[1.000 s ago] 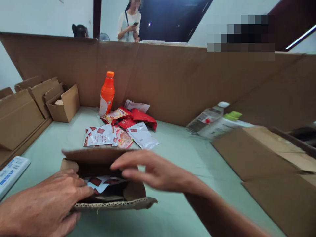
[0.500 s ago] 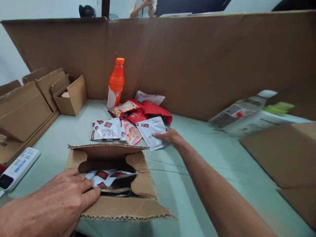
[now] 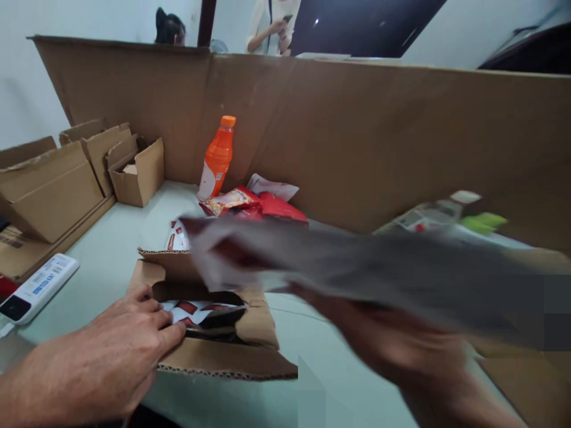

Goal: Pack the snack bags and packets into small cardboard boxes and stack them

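My left hand (image 3: 111, 351) curls over the left side of an open cardboard box (image 3: 232, 361), its fingertips at a white packet with dark red squares (image 3: 190, 308) inside. Raised close to the camera, my right hand (image 3: 392, 339) grips a white packet (image 3: 312, 246), smeared by motion and hanging in front of the box's right side. Behind the box, part of another white packet (image 3: 177, 238) shows. Red snack packets (image 3: 283, 208) lie farther back and are partly covered by the held packet.
An orange bottle (image 3: 217, 157) stands near the tall cardboard wall (image 3: 379, 137). Smaller boxes (image 3: 143, 172) line the left side, with a white power bank (image 3: 40, 288) before them. A clear bottle (image 3: 428, 217) leans at right. Two people are beyond the wall.
My right hand has lifted the white packet from the pile and brought it up towards the camera. My left hand stays at the box. The view has shifted slightly.
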`<state>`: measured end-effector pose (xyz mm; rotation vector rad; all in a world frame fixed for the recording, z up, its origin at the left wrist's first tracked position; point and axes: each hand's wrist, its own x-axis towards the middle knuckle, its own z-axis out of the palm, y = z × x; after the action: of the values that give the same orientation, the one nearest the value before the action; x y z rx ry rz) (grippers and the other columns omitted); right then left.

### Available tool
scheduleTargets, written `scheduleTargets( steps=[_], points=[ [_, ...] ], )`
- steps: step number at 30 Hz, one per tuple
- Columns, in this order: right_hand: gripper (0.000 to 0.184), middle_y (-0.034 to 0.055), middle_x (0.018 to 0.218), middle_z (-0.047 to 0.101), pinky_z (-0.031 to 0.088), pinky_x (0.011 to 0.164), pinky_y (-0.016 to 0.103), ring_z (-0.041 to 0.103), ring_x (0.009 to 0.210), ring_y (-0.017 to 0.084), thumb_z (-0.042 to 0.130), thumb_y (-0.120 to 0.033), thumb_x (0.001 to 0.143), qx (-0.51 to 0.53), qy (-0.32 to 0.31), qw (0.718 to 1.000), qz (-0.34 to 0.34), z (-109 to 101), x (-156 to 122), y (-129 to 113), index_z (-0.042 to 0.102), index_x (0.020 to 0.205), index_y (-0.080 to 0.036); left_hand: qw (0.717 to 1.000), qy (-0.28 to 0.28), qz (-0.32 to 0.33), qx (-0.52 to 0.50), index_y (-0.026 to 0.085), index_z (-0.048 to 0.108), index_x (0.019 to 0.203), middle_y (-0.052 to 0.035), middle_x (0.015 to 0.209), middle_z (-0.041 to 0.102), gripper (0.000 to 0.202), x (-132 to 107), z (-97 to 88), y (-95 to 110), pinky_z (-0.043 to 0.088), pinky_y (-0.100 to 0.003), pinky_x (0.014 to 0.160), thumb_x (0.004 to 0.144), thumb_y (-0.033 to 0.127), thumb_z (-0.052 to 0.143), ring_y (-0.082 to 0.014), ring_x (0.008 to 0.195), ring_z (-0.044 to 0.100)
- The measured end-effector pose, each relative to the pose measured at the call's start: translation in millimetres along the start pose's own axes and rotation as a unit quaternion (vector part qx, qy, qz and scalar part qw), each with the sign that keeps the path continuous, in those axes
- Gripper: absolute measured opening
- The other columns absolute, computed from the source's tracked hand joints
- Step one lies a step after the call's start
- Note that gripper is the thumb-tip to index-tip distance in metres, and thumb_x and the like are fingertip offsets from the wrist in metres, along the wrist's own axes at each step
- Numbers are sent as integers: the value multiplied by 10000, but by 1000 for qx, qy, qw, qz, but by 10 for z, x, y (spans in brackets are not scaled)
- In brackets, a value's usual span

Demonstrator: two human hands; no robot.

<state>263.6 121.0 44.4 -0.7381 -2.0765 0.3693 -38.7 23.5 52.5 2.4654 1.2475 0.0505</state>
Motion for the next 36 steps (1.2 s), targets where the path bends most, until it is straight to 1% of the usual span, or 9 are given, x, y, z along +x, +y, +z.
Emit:
scheduleTargets(
  steps=[3, 7, 13, 16, 19, 23, 26, 30, 36],
  points=[
    [247, 56, 955, 789, 571, 701, 311, 743, 834, 216, 538, -68, 908, -78, -190, 976, -71, 468, 221, -225, 707, 976, -235, 1000, 10, -2, 12, 223, 677, 1180, -89, 1130, 751, 411, -38, 72, 9, 343, -513, 1176, 815, 103, 534, -307, 1167, 658],
    [289, 71, 810, 770, 463, 595, 265, 717, 700, 200, 549, 30, 801, -235, -424, 875, -19, 875, 353, -229, 722, 913, -173, 1000, 13, 1, 18, 212, 675, 1168, -113, 1157, 743, 381, -89, 144, -9, 327, -564, 1181, 816, 117, 564, -325, 1153, 667],
    [238, 133, 948, 792, 465, 641, 277, 741, 810, 225, 543, -128, 962, -154, -584, 796, 31, 1151, 503, -206, 730, 1110, -124, 1000, 12, -9, 24, 213, 650, 1248, -136, 1331, 682, 499, -112, 148, -26, 341, -595, 1190, 769, 83, 590, -343, 1271, 617],
    [312, 127, 1104, 782, 527, 758, 296, 745, 932, 229, 576, -221, 985, -78, -574, 814, 40, 1084, 492, -208, 666, 1276, -152, 998, 13, -17, 56, 200, 646, 1282, -185, 1579, 471, 606, -110, 169, -60, 394, -614, 1153, 686, 94, 621, -406, 1436, 460],
    [373, 125, 1251, 739, 556, 915, 336, 714, 1100, 232, 568, -172, 975, -5, -490, 871, 32, 822, 320, -241, 634, 1342, -170, 998, 25, -16, 61, 210, 650, 1284, -184, 1505, 557, 611, -89, 212, -110, 461, -561, 1094, 675, 169, 676, -409, 1372, 521],
    [244, 32, 1016, 798, 597, 815, 266, 751, 913, 158, 538, -190, 1002, 49, -171, 983, 45, 340, 84, -126, 724, 1145, -258, 997, 25, -5, 68, 193, 638, 1315, -163, 1242, 728, 576, -35, 221, -140, 453, -525, 1067, 742, 240, 677, -362, 1148, 658],
    [181, 25, 799, 776, 580, 615, 259, 708, 657, 152, 577, -306, 979, 37, -3, 988, 152, 212, 152, 252, 737, 999, -223, 997, 5, 2, 78, 148, 667, 1283, -201, 1195, 739, 568, 1, 189, -128, 458, -556, 1036, 728, 274, 681, -393, 1083, 671],
    [228, 72, 855, 764, 525, 564, 253, 682, 685, 162, 596, -321, 916, 5, -115, 943, 313, 587, 483, 949, 728, 948, -138, 996, 16, -3, 88, 132, 661, 1282, -217, 1213, 727, 593, -23, 193, -101, 453, -564, 1043, 702, 254, 667, -405, 1091, 664],
    [232, 31, 916, 701, 572, 690, 302, 668, 770, 154, 698, -356, 948, -15, -195, 910, 366, 1458, 638, 1495, 691, 978, -126, 996, 55, -17, 74, 192, 580, 1347, -154, 1339, 681, 663, -122, 204, -51, 385, -531, 1153, 686, 163, 628, -342, 1178, 644]
  ],
)
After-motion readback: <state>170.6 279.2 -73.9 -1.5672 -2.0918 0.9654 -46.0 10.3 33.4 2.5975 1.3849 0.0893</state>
